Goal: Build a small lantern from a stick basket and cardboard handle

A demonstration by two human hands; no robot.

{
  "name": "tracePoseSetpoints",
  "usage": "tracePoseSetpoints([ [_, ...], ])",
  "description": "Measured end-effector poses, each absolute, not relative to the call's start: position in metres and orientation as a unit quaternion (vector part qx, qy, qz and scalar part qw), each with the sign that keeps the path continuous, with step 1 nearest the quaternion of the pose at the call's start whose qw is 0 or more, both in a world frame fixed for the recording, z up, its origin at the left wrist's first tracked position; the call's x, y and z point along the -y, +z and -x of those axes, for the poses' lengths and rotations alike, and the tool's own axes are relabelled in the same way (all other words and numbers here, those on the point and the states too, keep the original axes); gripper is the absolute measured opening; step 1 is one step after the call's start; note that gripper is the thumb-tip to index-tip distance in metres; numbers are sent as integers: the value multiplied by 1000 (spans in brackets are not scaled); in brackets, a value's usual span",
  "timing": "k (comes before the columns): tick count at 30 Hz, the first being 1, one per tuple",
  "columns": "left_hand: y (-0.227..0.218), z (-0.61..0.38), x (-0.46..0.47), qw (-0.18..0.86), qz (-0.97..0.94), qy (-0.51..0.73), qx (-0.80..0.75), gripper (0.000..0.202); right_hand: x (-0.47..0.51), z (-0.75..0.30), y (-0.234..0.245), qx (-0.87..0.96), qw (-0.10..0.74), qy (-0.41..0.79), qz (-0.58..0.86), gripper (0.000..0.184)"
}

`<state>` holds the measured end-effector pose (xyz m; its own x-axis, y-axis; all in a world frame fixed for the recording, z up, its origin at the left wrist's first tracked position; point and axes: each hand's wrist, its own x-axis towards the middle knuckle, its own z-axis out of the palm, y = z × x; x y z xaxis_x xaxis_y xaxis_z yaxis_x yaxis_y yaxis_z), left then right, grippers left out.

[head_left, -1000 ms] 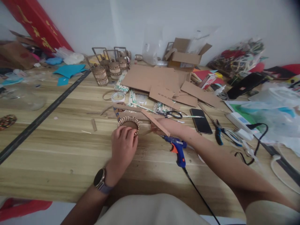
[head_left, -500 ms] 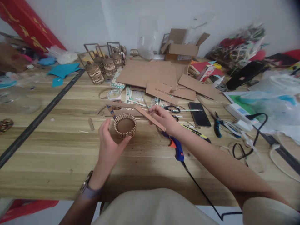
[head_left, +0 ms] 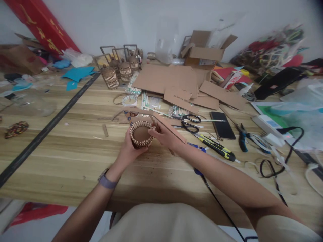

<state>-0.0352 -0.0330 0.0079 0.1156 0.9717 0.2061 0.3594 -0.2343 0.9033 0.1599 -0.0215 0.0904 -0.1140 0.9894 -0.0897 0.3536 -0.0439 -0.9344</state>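
Note:
A small round container [head_left: 141,144], its wall made of short upright sticks around a brown base, stands on the wooden table. My left hand [head_left: 130,148] curls around its left and front side, gripping it. At the right rim is my right hand [head_left: 164,136], its thumb and finger pinched together against the wall; anything small between them is too hard to make out. A cardboard strip [head_left: 180,135] lies just behind that hand. Under my right forearm sits a blue glue gun [head_left: 198,172], mostly hidden, with its black cord running to the front edge.
Right of my hands lie black scissors [head_left: 190,123], a yellow-black utility knife [head_left: 217,148], a phone [head_left: 222,125] and pliers [head_left: 242,139]. Behind are cardboard sheets [head_left: 166,79], a tape roll [head_left: 129,100] and several finished stick lanterns [head_left: 110,79]. A black strip [head_left: 50,126] crosses the table at left.
My right hand has come left and down from above the cardboard strip to the container's right rim. My left hand has closed in around the container. The view has shifted slightly left.

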Motion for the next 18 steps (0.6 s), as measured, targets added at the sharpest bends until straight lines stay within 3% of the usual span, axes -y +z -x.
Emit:
tracePoseSetpoints([
  [11, 10, 35, 32, 401, -654, 432, -474, 89, 23, -170, 89, 588, 354, 476, 550, 25],
  [18, 2, 36, 31, 357, -689, 431, -461, 96, 23, -176, 79, 572, 395, 492, 523, 39],
])
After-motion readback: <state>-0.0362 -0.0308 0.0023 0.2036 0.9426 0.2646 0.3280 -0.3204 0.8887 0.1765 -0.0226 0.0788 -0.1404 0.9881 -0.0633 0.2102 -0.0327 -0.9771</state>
